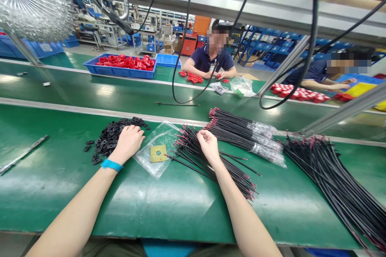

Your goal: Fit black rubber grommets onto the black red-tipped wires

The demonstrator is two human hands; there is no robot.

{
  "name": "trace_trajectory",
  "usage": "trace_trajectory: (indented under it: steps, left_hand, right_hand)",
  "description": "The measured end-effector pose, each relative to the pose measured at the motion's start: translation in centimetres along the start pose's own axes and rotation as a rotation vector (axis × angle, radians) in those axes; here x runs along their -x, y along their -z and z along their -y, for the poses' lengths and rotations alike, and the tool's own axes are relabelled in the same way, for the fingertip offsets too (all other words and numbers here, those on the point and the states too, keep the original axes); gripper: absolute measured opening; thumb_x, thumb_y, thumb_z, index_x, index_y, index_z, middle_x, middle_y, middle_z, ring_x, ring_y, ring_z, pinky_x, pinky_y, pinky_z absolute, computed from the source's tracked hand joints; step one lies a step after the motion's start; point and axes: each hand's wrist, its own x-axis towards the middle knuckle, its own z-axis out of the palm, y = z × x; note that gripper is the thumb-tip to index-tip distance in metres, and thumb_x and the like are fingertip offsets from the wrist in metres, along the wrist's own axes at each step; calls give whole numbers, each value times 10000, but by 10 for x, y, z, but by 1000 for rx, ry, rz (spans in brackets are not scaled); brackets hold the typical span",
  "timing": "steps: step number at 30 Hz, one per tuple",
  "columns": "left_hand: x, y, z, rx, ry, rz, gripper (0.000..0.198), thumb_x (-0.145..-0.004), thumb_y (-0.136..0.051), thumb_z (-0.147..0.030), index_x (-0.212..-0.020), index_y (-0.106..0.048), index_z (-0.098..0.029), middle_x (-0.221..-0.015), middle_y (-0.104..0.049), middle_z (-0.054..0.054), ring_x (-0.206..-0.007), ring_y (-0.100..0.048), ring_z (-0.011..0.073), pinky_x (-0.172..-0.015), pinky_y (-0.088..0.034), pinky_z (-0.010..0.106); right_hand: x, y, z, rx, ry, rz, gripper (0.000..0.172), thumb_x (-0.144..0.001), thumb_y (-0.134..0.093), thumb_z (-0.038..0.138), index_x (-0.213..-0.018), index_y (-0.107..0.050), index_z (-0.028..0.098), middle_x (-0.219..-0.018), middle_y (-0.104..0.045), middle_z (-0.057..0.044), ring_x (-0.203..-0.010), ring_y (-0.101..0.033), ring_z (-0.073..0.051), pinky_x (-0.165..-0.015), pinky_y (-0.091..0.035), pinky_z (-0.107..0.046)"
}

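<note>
My left hand (129, 141) rests with curled fingers on a heap of small black flat parts (109, 137) on the green bench; what the fingers pinch is hidden. A blue band circles that wrist. My right hand (208, 146) lies over a loose fan of thin black wires with red tips (211, 160), its fingers closed on some of them. Between the hands lies a clear plastic bag (157, 148) with a small yellow square plate (158, 153) on it.
Bagged wire bundles (250, 134) lie right of my hand; a big loose wire pile (337, 176) fills the right. A metal tool (22, 154) lies at far left. Across the green conveyor (120, 92) two people handle red parts by a blue bin (120, 66). Cables hang overhead.
</note>
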Motion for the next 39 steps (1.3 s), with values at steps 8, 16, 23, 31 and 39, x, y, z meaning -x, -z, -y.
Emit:
trace_trajectory:
  steps: [8, 16, 23, 31, 39]
  left_hand:
    - [0, -1, 1, -49, -15, 4, 229, -920, -477, -243, -910, -683, -143, -919, -646, 123, -945, -552, 279, -825, -374, 402]
    - [0, 3, 4, -36, -64, -31, 266, -857, -442, -87, -922, -692, -150, -864, -634, 123, -865, -545, 270, -756, -355, 389]
    - [0, 5, 2, -81, -64, -30, 280, -880, -416, -112, -905, -692, -150, -847, -610, 118, -845, -533, 268, -732, -348, 386]
    - [0, 3, 5, -95, -44, -8, 282, -899, -408, -144, -876, -689, -150, -831, -606, 120, -856, -525, 275, -731, -325, 386]
    - [0, 0, 5, -90, -33, 11, 289, -919, -409, -212, -882, -689, -151, -848, -611, 127, -855, -528, 277, -753, -334, 393]
  right_hand:
    - [2, 2, 1, 31, 22, -22, 262, -827, -601, 419, -810, -636, 159, -689, -604, -1, -604, -526, -135, -602, -422, -244]
    - [1, 22, 10, 809, 379, -97, 304, -940, -516, 353, -775, -704, 180, -866, -665, -75, -867, -577, -210, -846, -403, -336]
    - [-14, 70, -4, 1119, 155, -131, 169, -899, -552, 205, -853, -710, 170, -881, -656, -74, -853, -576, -218, -789, -388, -315]
    - [-8, 57, 4, 1060, 61, 40, 277, -947, -524, 377, -878, -720, 194, -897, -678, -65, -849, -621, -208, -755, -424, -292]
    - [13, 59, 33, 765, -142, 447, 859, -775, -584, 724, -1398, -483, 141, -1407, -499, -156, -1278, -483, -299, -1064, -364, -388]
